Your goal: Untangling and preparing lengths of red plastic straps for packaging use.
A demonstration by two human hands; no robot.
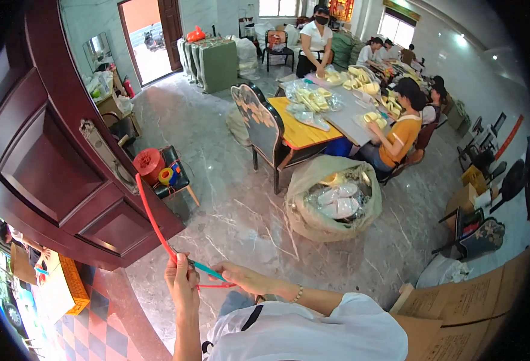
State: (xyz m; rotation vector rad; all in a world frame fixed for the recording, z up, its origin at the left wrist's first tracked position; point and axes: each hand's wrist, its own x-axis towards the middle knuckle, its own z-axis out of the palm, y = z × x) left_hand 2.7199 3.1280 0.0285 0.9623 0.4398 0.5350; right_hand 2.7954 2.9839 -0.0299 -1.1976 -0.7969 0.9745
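My left hand [180,280] is closed around a red plastic strap [150,219]. The strap runs up to a red spool [149,163] on a small stool [180,183]. My right hand [244,278], with a bead bracelet at the wrist, holds a thin teal-handled tool [208,269], probably scissors. Its tip meets the strap right beside my left hand. A short loop of strap hangs between the two hands. My white shirt fills the lower edge.
A dark red wooden door [54,156] stands open at my left. A big sack [331,204] of clear packets sits on the marble floor. Behind it are a chair [259,126] and a long table [337,108] where several people sort yellow items. Cardboard boxes [457,307] stand at lower right.
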